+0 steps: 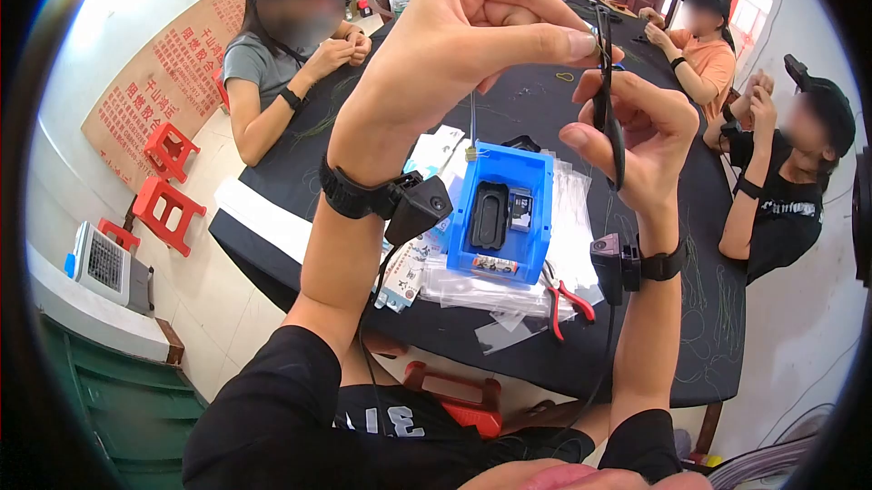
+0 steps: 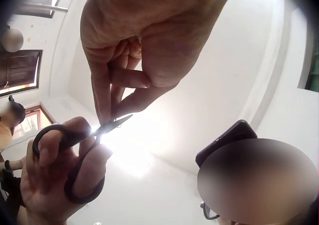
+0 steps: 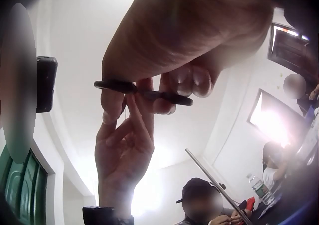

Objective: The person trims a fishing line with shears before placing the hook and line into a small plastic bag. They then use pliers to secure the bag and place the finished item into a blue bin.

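My left hand point(image 1: 454, 45) is raised before the face. Its thumb and index finger pinch a thin, thread-like strand, which forms a tiny loop at the fingertips in the left wrist view. My right hand point(image 1: 658, 122) grips a pair of small black-handled scissors point(image 1: 619, 158), with the thumb in one ring and a finger in the other. The scissor blades point(image 2: 110, 128) are spread a little and lie right at the left fingertips. Most of the strand is hidden by the fingers.
Below the hands a blue bin point(image 1: 544, 227) holds a black tray and small boxes. Red-handled pliers point(image 1: 578, 303) and clear plastic bags point(image 1: 454, 295) lie beside it on the black tablecloth point(image 1: 536, 372). A thin metal rod point(image 1: 473, 118) stands behind. Several people sit around the table.
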Action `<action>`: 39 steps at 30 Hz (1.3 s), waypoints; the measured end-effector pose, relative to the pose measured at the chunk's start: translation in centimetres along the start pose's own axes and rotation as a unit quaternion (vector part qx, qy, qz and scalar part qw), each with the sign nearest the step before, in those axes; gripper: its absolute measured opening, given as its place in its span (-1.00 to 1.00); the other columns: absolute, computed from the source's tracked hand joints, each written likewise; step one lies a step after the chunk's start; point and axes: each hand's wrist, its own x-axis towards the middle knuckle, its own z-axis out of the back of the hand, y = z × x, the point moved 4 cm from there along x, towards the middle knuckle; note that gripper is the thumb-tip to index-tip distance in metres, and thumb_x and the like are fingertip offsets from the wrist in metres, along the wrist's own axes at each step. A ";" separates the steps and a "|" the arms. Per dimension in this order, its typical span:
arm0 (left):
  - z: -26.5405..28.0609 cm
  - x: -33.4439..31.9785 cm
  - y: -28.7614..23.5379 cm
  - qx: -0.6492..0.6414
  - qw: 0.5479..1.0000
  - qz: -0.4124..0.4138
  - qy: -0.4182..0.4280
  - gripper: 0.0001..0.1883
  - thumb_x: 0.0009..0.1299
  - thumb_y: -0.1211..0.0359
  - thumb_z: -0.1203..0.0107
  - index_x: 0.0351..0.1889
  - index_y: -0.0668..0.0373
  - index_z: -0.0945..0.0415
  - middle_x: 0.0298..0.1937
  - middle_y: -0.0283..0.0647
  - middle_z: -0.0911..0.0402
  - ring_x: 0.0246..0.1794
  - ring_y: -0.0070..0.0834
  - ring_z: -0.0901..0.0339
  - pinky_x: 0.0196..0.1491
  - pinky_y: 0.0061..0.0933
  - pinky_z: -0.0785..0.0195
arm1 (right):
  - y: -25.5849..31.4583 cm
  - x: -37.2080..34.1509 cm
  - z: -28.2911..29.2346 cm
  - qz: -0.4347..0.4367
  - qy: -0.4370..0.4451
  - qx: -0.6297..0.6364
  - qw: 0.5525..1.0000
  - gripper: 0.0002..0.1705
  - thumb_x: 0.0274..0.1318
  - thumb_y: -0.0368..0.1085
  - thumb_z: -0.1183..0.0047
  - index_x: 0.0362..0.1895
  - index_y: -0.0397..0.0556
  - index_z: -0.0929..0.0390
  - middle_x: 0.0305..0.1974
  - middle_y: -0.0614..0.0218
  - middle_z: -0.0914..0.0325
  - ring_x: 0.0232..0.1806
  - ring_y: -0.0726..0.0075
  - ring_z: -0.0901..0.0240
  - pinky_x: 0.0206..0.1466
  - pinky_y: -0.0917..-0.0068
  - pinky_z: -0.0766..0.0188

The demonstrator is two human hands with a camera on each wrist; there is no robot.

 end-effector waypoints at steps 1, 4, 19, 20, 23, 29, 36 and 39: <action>0.0 0.0 0.1 0.001 1.000 -0.008 0.000 -0.78 0.47 0.44 -0.21 -0.03 0.41 -0.69 -0.02 0.08 -0.76 0.01 -0.36 -0.75 0.24 -0.38 -0.56 | -0.1 0.0 0.0 -0.002 -0.004 -0.013 1.000 -0.46 -0.10 -0.22 -0.59 -0.08 -0.32 -0.72 -0.32 0.27 -0.69 -0.41 0.58 -0.58 -0.30 0.67 -0.47; 0.0 0.1 0.1 0.004 1.000 -0.012 -0.002 -0.78 0.48 0.43 -0.21 -0.04 0.41 -0.69 -0.02 0.08 -0.76 0.02 -0.35 -0.75 0.25 -0.37 -0.55 | -0.2 0.0 0.0 -0.001 -0.010 -0.029 1.000 -0.47 -0.11 -0.24 -0.60 -0.08 -0.32 -0.72 -0.35 0.30 -0.69 -0.41 0.58 -0.59 -0.29 0.68 -0.48; 0.2 0.0 0.2 0.018 1.000 -0.002 -0.014 -0.77 0.48 0.42 -0.22 -0.03 0.42 -0.68 -0.01 0.09 -0.76 0.02 -0.34 -0.75 0.24 -0.37 -0.56 | -0.3 0.2 -0.7 0.055 -0.074 -0.009 0.996 -0.51 -0.17 -0.08 -0.67 -0.31 -0.18 -0.74 -0.70 0.63 -0.36 -0.66 0.83 -0.15 -0.57 0.75 0.03; 0.2 0.1 0.2 0.016 1.000 -0.005 -0.011 -0.77 0.48 0.42 -0.22 -0.02 0.41 -0.68 -0.01 0.09 -0.76 0.02 -0.33 -0.75 0.24 -0.37 -0.56 | -0.3 0.3 -0.7 0.063 -0.071 -0.016 0.995 -0.51 -0.17 -0.08 -0.67 -0.31 -0.18 -0.74 -0.71 0.63 -0.35 -0.66 0.83 -0.15 -0.57 0.75 0.03; 0.2 0.0 0.2 0.013 1.000 -0.010 -0.005 -0.76 0.48 0.41 -0.22 -0.02 0.41 -0.68 -0.02 0.10 -0.76 0.02 -0.32 -0.75 0.25 -0.36 -0.56 | -0.3 0.2 -0.8 0.047 -0.070 -0.030 0.996 -0.52 -0.16 -0.08 -0.66 -0.32 -0.17 -0.73 -0.72 0.63 -0.33 -0.66 0.84 -0.17 -0.57 0.76 0.02; 0.4 0.0 0.3 0.026 1.000 -0.014 -0.009 -0.77 0.48 0.41 -0.24 -0.02 0.37 -0.69 -0.04 0.08 -0.77 -0.01 -0.35 -0.76 0.21 -0.39 -0.57 | -0.6 0.2 -0.9 0.058 -0.066 -0.009 0.996 -0.55 -0.13 -0.11 -0.65 -0.33 -0.16 -0.73 -0.71 0.64 -0.37 -0.66 0.84 -0.20 -0.56 0.78 0.02; 0.4 -0.2 0.1 0.062 0.998 -0.001 -0.010 -0.78 0.47 0.40 -0.27 -0.02 0.34 -0.71 -0.04 0.01 -0.78 -0.03 -0.42 -0.76 0.13 -0.50 -0.58 | 0.9 0.3 -0.4 0.004 -0.073 0.076 0.994 -0.67 0.00 -0.27 -0.56 -0.26 -0.20 -0.72 -0.55 0.51 -0.61 -0.55 0.74 -0.49 -0.48 0.80 -0.28; 0.4 -0.2 -0.1 0.071 0.997 -0.015 -0.003 -0.78 0.45 0.38 -0.29 -0.04 0.33 -0.72 -0.12 -0.06 -0.81 -0.24 -0.62 -0.74 -0.14 -0.69 -0.56 | 1.0 0.7 0.0 -0.015 -0.136 0.115 0.984 -0.69 0.05 -0.37 -0.50 -0.16 -0.23 -0.68 -0.43 0.39 -0.69 -0.41 0.63 -0.62 -0.35 0.73 -0.46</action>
